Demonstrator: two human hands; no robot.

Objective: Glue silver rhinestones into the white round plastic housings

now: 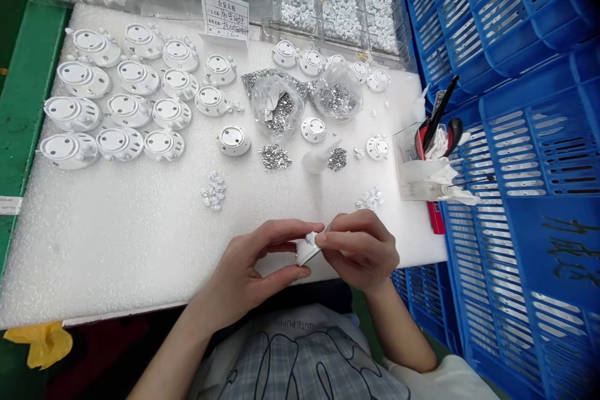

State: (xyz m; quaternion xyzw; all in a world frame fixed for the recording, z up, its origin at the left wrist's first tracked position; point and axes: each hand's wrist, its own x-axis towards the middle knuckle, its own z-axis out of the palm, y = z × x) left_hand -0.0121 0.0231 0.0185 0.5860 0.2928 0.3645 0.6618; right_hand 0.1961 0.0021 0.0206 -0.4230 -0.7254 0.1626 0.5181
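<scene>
My left hand [244, 272] holds a white plastic part [305, 252] on its edge between thumb and fingers, near the front of the table. With thumb and forefinger pinched, my right hand [368, 250] presses a small white plastic piece [311, 238] at the part's upper edge; the fingers partly cover it. Small white pieces lie loose in a pile [214, 191] to the left and another pile [370, 199] to the right. Beyond my hands stand a translucent squeeze bottle [315, 162] and heaps of tiny metal bits [275, 157].
Rows of white oval parts [120, 142] cover the foam-topped table's [117, 231] left side. Two bags of metal bits [280, 109] sit at the centre. Compartment trays [262, 9] line the back. A clear box [407, 178] holds scissors [454, 137]; blue crates [539, 200] stand right.
</scene>
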